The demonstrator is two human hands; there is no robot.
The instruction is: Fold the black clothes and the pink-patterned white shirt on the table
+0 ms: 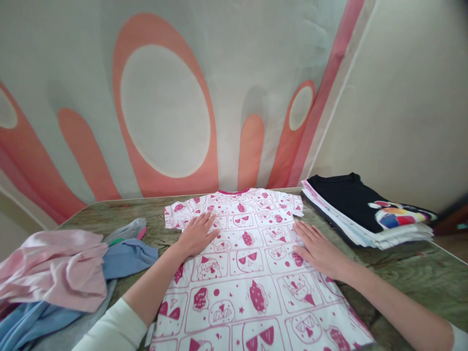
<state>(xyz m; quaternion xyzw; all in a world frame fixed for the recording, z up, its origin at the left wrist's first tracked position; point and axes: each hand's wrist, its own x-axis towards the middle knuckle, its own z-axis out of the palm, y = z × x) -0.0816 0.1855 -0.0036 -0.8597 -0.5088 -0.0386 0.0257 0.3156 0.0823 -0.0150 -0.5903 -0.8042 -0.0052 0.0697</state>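
A white short-sleeved shirt with magenta cartoon prints lies spread out, its collar toward the far edge and its lower hem cut off by the bottom of the view. My left hand rests flat on the shirt's left side, fingers stretched out. On the right side, my right hand lies with its fingers extended, touching the shirt near its edge. Neither hand grips the cloth. A small white tag shows at the lower left side of the shirt.
Under the shirt is a wood-patterned table. Rumpled clothes, including a pink garment and a blue one, lie at the left. A stack of folded clothes topped by a black shirt sits at the right. A patterned backdrop stands behind.
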